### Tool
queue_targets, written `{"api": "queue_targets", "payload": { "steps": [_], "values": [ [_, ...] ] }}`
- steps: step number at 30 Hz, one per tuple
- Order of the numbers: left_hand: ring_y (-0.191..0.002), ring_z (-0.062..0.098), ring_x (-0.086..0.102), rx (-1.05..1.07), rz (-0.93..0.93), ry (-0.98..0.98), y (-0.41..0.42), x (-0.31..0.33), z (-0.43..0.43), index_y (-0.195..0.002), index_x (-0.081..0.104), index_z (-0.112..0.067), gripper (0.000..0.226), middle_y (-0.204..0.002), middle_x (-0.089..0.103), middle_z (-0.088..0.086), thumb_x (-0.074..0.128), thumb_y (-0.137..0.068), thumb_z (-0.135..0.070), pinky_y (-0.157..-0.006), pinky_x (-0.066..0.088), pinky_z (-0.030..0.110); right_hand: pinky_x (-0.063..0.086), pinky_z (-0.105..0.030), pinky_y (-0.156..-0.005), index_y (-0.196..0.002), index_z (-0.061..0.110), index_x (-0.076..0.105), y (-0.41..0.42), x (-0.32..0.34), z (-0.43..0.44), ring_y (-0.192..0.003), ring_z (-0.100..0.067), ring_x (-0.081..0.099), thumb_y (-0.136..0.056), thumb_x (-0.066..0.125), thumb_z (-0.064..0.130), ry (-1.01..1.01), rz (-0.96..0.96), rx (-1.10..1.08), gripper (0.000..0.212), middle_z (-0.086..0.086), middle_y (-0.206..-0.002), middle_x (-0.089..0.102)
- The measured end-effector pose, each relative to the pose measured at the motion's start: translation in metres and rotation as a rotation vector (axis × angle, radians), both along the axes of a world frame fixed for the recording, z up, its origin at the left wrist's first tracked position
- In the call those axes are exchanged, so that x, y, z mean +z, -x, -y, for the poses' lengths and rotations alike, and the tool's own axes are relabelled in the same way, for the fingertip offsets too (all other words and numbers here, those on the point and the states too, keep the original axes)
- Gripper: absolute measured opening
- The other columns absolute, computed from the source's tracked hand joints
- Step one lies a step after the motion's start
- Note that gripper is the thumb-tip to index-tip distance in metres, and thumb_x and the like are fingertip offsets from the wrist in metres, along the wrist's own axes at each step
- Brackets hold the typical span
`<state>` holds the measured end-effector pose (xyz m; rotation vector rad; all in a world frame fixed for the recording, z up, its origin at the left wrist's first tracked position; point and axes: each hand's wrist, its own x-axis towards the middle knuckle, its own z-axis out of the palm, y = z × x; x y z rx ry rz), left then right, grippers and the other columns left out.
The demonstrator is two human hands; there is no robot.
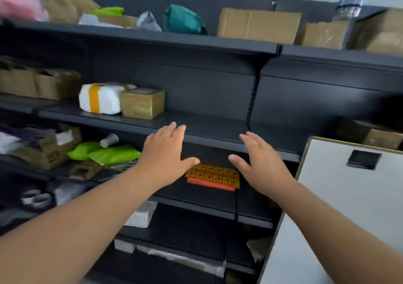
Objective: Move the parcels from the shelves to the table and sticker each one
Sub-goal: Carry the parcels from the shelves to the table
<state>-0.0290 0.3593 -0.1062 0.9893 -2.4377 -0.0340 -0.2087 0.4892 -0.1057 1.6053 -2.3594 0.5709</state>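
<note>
Parcels line the dark shelves [218, 134], and the orange, gold-patterned parcel [213, 175] lies flat on the lower shelf [196, 196] right in front of us. Our left grip [165, 150] and right grip [259, 159] hover either side of it, fingers straight and spread, holding nothing. Whether the left thumb touches it, we can't tell. One shelf up, a white parcel with yellow tape [100, 98] sits against a small cardboard box [142, 103].
</note>
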Motion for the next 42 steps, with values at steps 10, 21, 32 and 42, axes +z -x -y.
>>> {"api": "queue_targets", "payload": {
  "steps": [10, 21, 32, 42],
  "values": [
    [-0.145, 0.021, 0.016, 0.241, -0.046, 0.02, -0.093, 0.016, 0.102, -0.151, 0.013, -0.019, 0.092, -0.158, 0.016, 0.003, 0.055, -0.082, -0.063, -0.116, 0.02, 0.042, 0.02, -0.035, -0.117, -0.152, 0.021, 0.019, -0.061, 0.02, 0.147, -0.146, -0.015, 0.016, -0.095, 0.044, 0.052, 0.039, 0.085, 0.227, 0.069, 0.002, -0.159, 0.019],
    [-0.144, 0.021, 0.018, 0.285, -0.081, -0.012, -0.067, 0.023, 0.272, -0.151, 0.014, -0.016, 0.093, -0.158, 0.018, 0.005, 0.059, -0.083, -0.059, -0.113, 0.024, 0.035, 0.022, -0.032, -0.114, -0.152, 0.019, 0.018, -0.035, 0.025, 0.345, -0.145, -0.018, 0.017, -0.094, 0.046, 0.052, 0.059, 0.144, 0.301, 0.072, -0.001, -0.159, 0.017],
    [-0.142, 0.021, 0.024, 0.163, -0.179, -0.169, -0.032, 0.005, 0.411, -0.151, 0.012, -0.019, 0.096, -0.157, 0.021, 0.003, 0.066, -0.08, -0.052, -0.112, 0.029, 0.034, 0.03, -0.038, -0.113, -0.152, 0.016, 0.014, -0.035, 0.007, 0.475, -0.141, -0.025, 0.027, -0.092, 0.051, 0.05, 0.032, 0.213, 0.157, 0.078, -0.006, -0.158, 0.016],
    [-0.117, 0.013, 0.052, -0.142, -0.247, -0.244, -0.011, 0.003, 0.467, -0.139, 0.033, -0.03, 0.072, -0.131, 0.053, -0.008, 0.069, -0.079, -0.046, -0.097, 0.047, 0.033, 0.044, -0.031, -0.079, -0.123, 0.013, 0.045, -0.023, 0.003, 0.493, -0.105, -0.025, 0.056, -0.096, 0.051, 0.037, 0.08, 0.336, -0.171, 0.037, -0.01, -0.12, 0.055]
  ]
}}
